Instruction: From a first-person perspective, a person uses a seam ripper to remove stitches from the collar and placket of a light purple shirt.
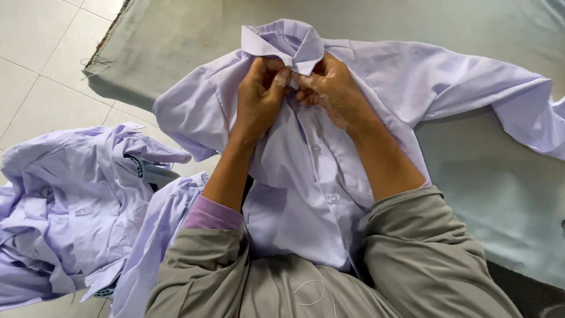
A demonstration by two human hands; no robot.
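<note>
Right now the left hand point(259, 94) and right hand point(332, 88) are both pinching the lilac shirt point(306, 176) just under its collar point(282, 41), as it is lying front-up on the grey bench point(500, 176). It looks light, soft and floppy, best gripped along the stiffer collar and button edge.

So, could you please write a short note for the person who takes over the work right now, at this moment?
Left hand: pinching the front edge of the lilac shirt just below its collar.
Right hand: gripping the opposite edge at the same spot; both hands meet at the top button area.
Shirt: lies front up on the grey cloth surface, one sleeve spread to the right.
Done: lower buttons look closed.
Left: the top closure under the collar looks unfinished; fingers hide it. A heap of similar shirts lies on the tiled floor at the left.
</note>
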